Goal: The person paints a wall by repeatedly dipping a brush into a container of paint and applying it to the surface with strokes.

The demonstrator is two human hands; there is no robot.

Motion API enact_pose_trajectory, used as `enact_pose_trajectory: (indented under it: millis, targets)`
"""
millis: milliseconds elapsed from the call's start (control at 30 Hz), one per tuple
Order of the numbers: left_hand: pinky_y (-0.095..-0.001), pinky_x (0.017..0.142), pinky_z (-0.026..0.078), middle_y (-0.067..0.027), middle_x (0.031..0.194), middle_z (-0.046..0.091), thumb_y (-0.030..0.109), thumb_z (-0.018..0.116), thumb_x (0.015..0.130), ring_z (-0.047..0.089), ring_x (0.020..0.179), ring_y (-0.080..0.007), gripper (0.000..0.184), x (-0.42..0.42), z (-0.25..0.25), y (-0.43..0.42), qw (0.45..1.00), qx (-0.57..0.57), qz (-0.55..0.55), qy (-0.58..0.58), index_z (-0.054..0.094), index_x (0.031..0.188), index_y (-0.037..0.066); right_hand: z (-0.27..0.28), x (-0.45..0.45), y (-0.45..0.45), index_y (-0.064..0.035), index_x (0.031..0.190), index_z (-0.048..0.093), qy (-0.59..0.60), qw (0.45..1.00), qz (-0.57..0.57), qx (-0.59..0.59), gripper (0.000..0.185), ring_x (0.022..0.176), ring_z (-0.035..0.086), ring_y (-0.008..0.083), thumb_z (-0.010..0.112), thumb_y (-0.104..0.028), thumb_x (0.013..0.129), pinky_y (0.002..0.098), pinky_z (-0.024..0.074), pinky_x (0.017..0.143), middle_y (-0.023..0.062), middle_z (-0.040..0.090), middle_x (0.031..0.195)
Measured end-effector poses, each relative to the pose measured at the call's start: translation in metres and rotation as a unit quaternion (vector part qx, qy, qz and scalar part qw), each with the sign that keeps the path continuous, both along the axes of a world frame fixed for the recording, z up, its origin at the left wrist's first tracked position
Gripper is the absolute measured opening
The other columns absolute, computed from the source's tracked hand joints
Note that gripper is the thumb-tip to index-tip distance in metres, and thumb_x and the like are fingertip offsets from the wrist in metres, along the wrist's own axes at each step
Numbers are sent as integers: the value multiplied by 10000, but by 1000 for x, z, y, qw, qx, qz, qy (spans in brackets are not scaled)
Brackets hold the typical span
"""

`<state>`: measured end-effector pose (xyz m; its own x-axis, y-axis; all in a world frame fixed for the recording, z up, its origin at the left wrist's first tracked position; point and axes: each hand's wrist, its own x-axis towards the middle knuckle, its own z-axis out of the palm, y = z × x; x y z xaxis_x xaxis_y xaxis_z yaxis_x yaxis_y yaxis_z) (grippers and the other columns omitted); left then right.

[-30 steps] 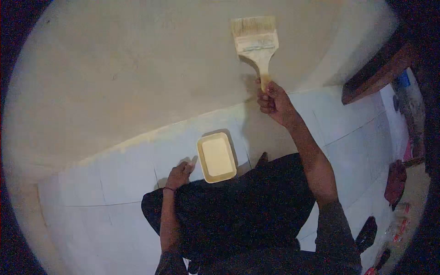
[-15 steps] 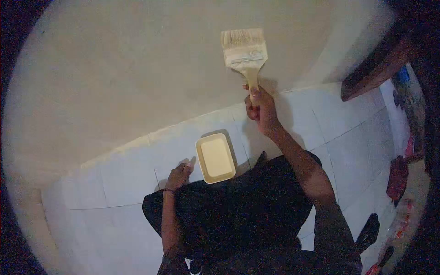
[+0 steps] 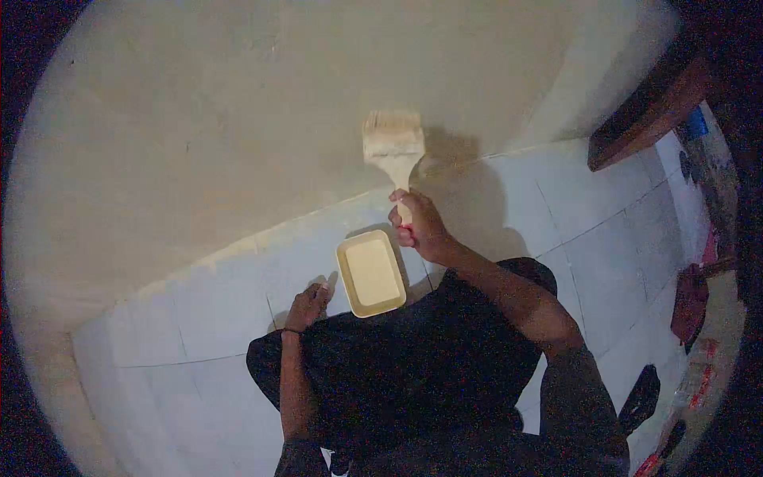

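Observation:
A wide flat paintbrush (image 3: 395, 147) with pale bristles pointing up is in my right hand (image 3: 423, 226), whose fingers wrap round its handle. The brush is in front of the lower part of the beige wall (image 3: 262, 119); whether the bristles touch it I cannot tell. Below and left of that hand, a cream tray (image 3: 343, 274) holding pale cream paint rests on the tiled floor. My left hand (image 3: 308, 306) is at the left knee, left of the tray, its fingers partly curled; what they hold, if anything, is too small to name.
White floor tiles (image 3: 199, 318) meet the wall along a cream-smeared edge. A dark brown wooden piece (image 3: 648, 119) stands at the upper right. A dark red cloth (image 3: 688, 306) and several small items lie along the right edge. My crossed legs (image 3: 397, 374) are below the tray.
My right hand has moved down and to the left with the brush, closer to the tray. My left hand and the tray have stayed nearly in place.

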<state>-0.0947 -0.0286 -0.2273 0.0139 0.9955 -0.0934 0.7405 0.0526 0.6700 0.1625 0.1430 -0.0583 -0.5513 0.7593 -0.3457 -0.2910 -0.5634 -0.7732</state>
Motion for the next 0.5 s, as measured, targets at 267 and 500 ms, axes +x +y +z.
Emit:
enact_pose_trajectory:
  millis: [267,500]
  targets:
    - [-378,594,427,-152,643,561,448,317,837,569,646,-300,457,4,0,0,1000,18,8,15,514,866,37,-52,-6,0,-123,804,411,-13,990,38,-137,151,361,315,75,423,-273,791,207,220,311,-3,374,536]
    - [-392,618,431,-164,685,567,463,328,826,567,694,-328,457,1,-26,0,990,105,7,95,513,929,58,-109,3,25,-99,746,426,-138,980,33,-143,161,346,284,66,437,-258,772,199,219,285,-15,360,520]
